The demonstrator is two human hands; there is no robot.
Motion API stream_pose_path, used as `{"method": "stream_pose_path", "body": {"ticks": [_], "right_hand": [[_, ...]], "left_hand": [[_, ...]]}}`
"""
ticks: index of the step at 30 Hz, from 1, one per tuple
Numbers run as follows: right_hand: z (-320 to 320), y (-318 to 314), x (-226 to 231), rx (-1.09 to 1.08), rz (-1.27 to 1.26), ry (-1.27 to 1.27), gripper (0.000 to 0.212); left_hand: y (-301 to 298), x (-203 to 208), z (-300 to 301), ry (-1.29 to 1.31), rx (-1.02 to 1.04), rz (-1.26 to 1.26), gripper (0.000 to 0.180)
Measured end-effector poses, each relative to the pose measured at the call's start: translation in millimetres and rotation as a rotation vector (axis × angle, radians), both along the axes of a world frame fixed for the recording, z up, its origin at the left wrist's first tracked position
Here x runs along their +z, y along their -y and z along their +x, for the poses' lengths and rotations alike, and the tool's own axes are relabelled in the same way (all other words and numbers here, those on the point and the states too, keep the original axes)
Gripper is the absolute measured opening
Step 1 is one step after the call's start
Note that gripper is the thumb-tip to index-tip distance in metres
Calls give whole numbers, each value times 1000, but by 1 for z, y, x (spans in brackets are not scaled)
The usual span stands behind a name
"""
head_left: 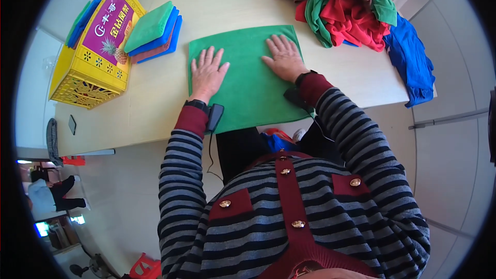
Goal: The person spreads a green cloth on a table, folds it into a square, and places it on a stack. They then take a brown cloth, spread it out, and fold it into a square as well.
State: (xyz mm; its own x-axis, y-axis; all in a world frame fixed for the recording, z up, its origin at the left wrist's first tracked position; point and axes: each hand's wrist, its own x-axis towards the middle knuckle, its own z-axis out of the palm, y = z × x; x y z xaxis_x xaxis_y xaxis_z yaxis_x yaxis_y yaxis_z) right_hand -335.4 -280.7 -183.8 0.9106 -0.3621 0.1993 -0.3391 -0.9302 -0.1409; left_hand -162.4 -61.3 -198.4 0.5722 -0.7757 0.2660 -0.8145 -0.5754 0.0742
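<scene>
A green cloth (248, 82) lies spread flat on the pale table in front of me, its near edge hanging a little over the table's front. Pressed flat near its left edge is my left hand (208, 74), fingers spread. My right hand (284, 58) rests on the cloth's far right part, also flat with the fingers apart. Neither hand holds anything. Left of the cloth sits a stack of folded cloths (155, 31), green on top with blue and brown below.
A yellow plastic crate (98, 46) with folded cloths behind it stands at the left. A loose heap of red, green, brown and blue cloths (346, 15) covers the far right, a blue one (412, 62) hanging over the edge. A phone-like dark object (72, 124) lies at the table's left.
</scene>
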Motion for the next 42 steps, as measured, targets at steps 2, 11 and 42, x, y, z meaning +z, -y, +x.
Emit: {"method": "stream_pose_path", "body": {"ticks": [2,11,42], "right_hand": [[-3,13,-4,-20,11,-9,69],[27,4,17,-19,-110,-80,65],[-53,-108,6,157,-66,55,63]], "left_hand": [[-17,-3,16,-21,60,-5,61],[-2,17,17,80,70,32,58],[-54,19,-107,-26,-33,80,55]]}}
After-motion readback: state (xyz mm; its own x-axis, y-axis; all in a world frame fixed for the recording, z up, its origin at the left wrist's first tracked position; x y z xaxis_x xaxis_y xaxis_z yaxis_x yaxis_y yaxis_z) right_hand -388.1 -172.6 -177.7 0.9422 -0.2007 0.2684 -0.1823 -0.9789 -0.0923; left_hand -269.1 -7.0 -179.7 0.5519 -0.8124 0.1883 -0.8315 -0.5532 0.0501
